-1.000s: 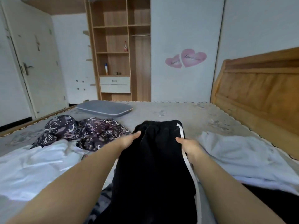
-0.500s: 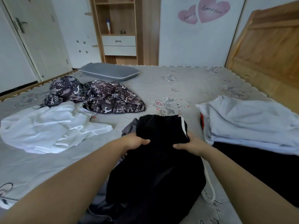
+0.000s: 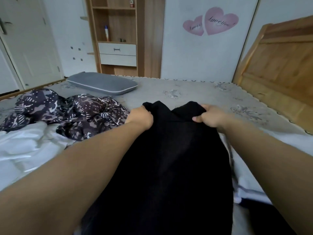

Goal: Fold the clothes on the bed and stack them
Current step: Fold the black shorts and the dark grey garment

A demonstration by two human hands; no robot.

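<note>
A black garment (image 3: 169, 158) hangs in front of me over the bed (image 3: 194, 95), held up by its top edge. My left hand (image 3: 140, 118) grips its left top corner and my right hand (image 3: 210, 116) grips its right top corner, both with fingers curled into the cloth. To the left lie a crumpled dark patterned garment (image 3: 67, 112) and a white garment (image 3: 25, 146). A pale folded garment (image 3: 243, 167) shows at the right, mostly hidden behind my right arm and the black cloth.
A grey pillow (image 3: 101, 83) lies at the far left of the bed. The wooden headboard (image 3: 279, 65) rises on the right. A wooden wardrobe with shelves and drawers (image 3: 118, 39) and a white door (image 3: 28, 39) stand beyond the bed.
Both hands have lifted the black garment off the bed and now hold its top corners apart. The camera view rose, hiding most of the folded stack at the right.
</note>
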